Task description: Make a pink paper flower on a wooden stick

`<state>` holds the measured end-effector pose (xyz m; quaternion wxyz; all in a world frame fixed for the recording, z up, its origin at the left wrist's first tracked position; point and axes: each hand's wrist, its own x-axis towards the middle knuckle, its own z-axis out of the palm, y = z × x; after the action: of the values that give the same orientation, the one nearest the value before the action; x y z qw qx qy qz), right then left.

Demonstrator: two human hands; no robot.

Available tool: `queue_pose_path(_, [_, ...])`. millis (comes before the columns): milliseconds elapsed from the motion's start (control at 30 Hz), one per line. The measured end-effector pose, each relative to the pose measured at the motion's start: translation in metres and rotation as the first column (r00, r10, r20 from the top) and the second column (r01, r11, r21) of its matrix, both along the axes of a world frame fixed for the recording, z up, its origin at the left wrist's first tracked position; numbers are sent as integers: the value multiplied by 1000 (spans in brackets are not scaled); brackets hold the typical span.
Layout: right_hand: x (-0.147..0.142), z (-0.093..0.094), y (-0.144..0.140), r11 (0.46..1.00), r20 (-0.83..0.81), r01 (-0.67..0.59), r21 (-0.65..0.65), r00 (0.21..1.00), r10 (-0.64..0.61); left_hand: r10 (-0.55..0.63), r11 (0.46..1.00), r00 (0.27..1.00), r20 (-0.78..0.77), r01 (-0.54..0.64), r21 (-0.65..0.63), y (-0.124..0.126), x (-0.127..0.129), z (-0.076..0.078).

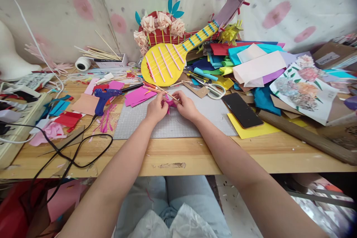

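Over the grey cutting mat (134, 124), both hands meet at a small magenta paper piece (171, 103). My left hand (156, 108) pinches the paper's left side with closed fingers. My right hand (186, 107) is closed at its right side, its fingertips against a thin wooden stick (169, 95) that slants over the paper. Fingers partly hide the paper, so its exact shape is unclear. Left of the hands lie flat magenta paper sheets (139, 96). Just behind stands a yellow paper lute (161, 65) with pink strips and thin strings.
A blue glue gun (104, 98) lies at left, its black cable looping over the table edge. Scissors (216, 90) and a phone (242, 110) lie at right. Piled coloured paper (259, 63) fills the back right. A power strip (19, 130) sits far left.
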<state>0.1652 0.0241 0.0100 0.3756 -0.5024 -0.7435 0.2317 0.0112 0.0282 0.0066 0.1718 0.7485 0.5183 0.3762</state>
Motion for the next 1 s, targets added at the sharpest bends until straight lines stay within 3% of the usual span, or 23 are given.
queue_pose_path(467, [-6, 4, -3, 999, -16, -1, -45, 1000, 0, -62, 996, 958, 279, 79, -49, 5, -1, -6])
queue_pose_path(567, [-6, 4, -2, 998, -42, -5, -58, 999, 2, -42, 992, 908, 418, 87, -90, 8, 1, -9])
queue_pose_path(767, [5, 8, 2, 996, -42, 76, -38, 996, -77, 22, 944, 724, 689, 212, -254, 5, 5, -3])
queue_pose_path(900, [16, 7, 4, 995, 52, 61, -83, 997, -56, 71, 928, 641, 764, 238, -286, 5, 5, 2])
queue_pose_path(1000, [16, 5, 4, 995, 86, 44, -92, 996, -36, 61, 919, 636, 769, 265, -292, 5, 5, 2])
